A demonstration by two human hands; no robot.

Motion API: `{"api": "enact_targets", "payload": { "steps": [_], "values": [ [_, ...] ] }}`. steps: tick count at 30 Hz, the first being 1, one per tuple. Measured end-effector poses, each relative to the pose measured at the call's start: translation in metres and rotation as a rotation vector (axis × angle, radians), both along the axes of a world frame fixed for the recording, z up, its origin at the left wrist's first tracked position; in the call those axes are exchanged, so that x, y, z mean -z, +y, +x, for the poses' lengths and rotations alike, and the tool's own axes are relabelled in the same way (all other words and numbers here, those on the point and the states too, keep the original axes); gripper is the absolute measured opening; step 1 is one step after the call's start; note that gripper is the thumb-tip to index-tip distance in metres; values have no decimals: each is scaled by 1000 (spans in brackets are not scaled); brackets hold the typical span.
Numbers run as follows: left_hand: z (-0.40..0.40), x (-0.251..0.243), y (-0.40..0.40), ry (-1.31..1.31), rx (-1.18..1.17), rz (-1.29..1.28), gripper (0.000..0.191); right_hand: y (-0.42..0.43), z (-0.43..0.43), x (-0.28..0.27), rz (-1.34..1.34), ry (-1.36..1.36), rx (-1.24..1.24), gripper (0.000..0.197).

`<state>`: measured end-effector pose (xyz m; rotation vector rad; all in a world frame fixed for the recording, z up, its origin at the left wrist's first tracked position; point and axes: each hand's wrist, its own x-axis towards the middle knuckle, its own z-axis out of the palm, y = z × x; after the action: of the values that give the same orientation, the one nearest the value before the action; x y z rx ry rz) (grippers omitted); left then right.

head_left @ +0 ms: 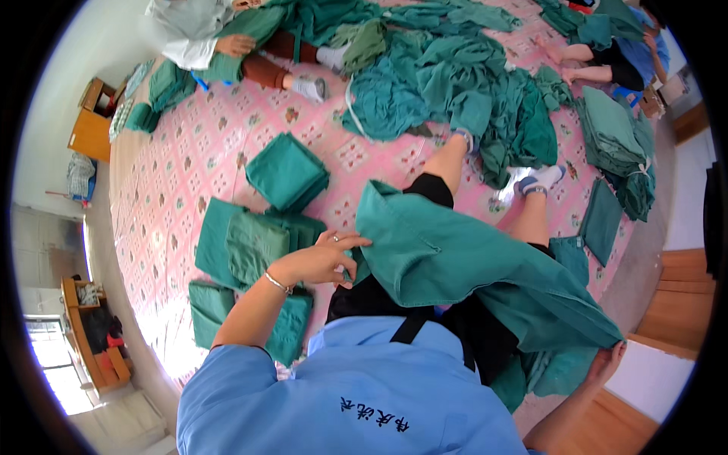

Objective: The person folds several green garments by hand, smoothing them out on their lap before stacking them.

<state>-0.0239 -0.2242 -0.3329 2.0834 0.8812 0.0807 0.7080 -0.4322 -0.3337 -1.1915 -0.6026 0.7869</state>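
A green cloth (443, 250), seemingly a garment, stretches across my lap between my two hands. My right hand (608, 361), low at the right, grips its far corner. At the cloth's left edge is my left hand (321, 259), wearing a ring and a bracelet; its fingers are bent around a bit of the green fabric, and part of the grip is hidden. More green fabric (560, 372) hangs beneath the right end. Left of my left hand lie folded green cloths (259, 244), with a neat folded stack (287, 170) beyond them and further folded pieces (210, 313) nearer me.
A large heap of loose green cloth (432, 85) lies beyond my feet on the pink patterned floor sheet (187, 159). Folded stacks (611, 131) stand at the right. One person (193, 34) sits at the upper left, another (637, 51) at the upper right. Wooden furniture (85, 335) lines the left wall.
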Motion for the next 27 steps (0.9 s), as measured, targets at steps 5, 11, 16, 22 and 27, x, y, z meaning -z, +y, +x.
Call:
{"api": "enact_targets", "payload": {
  "steps": [5,11,16,22,27],
  "values": [
    [5,3,19,-176,-98,-244,16,10,-6,-20,-40,-28,-62,9],
    [91,30,56,-85,-4,404,38,28,-29,-16,-34,-20,-15,8],
    [131,33,76,140,433,304,33,34,-38,-14,-39,-5,-27,7],
    [40,-32,140,-440,-548,405,24,41,-25,-21,-79,-25,47,8],
    [-33,-27,87,-257,-710,633,18,55,-34,-14,-66,8,123,11]
  ]
}}
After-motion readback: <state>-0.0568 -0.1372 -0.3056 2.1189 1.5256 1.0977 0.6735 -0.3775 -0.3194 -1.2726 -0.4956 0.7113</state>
